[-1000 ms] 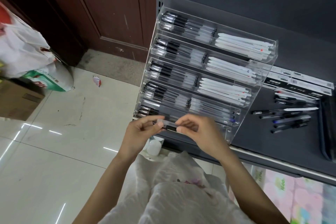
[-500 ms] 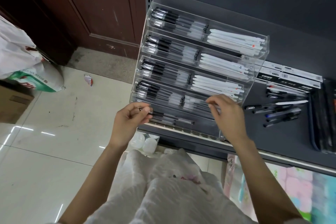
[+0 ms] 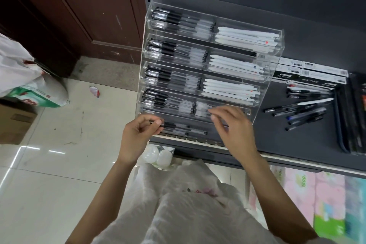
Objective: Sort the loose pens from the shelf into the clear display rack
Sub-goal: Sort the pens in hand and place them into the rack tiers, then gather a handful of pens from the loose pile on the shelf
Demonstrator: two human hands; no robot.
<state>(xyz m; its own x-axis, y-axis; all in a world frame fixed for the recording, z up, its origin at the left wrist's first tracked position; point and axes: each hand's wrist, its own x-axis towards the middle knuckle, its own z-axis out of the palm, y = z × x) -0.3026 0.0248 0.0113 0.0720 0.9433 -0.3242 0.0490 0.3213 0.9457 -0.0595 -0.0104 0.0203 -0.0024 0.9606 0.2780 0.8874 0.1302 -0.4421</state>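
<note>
A clear tiered display rack (image 3: 264,93) stands on the dark shelf (image 3: 277,142), with black-capped clear pens in its left halves and white pens in the right. My left hand (image 3: 136,134) pinches the left end of a black-capped pen (image 3: 178,126) that lies in the lowest tier. My right hand (image 3: 235,127) hovers at the right part of that tier, fingers apart and nothing in them. Several loose pens (image 3: 297,113) lie on the shelf to the right of the rack.
Flat pen boxes (image 3: 309,75) sit behind the loose pens, and dark cases (image 3: 352,117) lie at the far right. Below the shelf are white jar lids (image 3: 158,156) and tissue packs (image 3: 316,194). White bags (image 3: 19,69) and a cardboard box (image 3: 11,123) stand on the floor at left.
The pen, held by both hands in front of the rack, now lies in the lowest tier. My right hand let go and moved right; my left hand stays on its end.
</note>
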